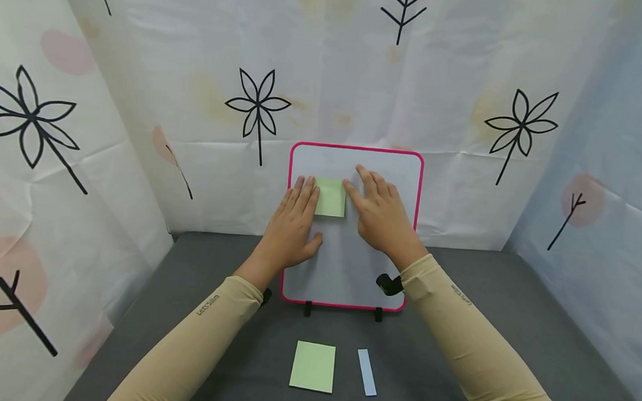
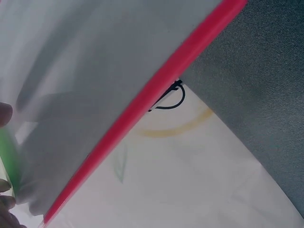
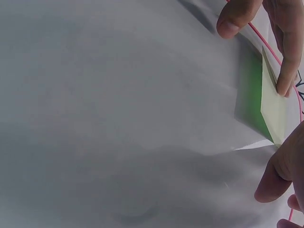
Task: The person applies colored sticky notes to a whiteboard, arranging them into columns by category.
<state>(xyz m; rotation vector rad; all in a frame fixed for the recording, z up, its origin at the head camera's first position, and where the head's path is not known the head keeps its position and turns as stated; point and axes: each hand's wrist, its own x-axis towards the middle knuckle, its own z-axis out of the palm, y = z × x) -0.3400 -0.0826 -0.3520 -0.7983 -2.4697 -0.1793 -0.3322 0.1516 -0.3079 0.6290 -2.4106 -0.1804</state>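
Note:
A pale green sticky note (image 1: 330, 198) is against the upper half of a whiteboard (image 1: 345, 262) with a pink frame. My left hand (image 1: 289, 226) lies at the note's left edge, its long fingers straight and pointing up, thumb out to the side. From the other side my right hand (image 1: 383, 219) reaches in, index fingertip at the note's upper right corner. In the right wrist view, the sticky note (image 3: 272, 97) slants away from the whiteboard (image 3: 118, 104) at its lower part, between the two hands. Only a green sliver and some fingertips show in the left wrist view.
The whiteboard stands on small black feet (image 1: 378, 314) on a dark grey table (image 1: 225, 365). In front lie a green sticky note pad (image 1: 313, 367) and a narrow pale blue strip (image 1: 367, 372). A printed cloth backdrop (image 1: 349, 75) surrounds the table. Near the right sleeve is a black wrist device (image 1: 388, 284).

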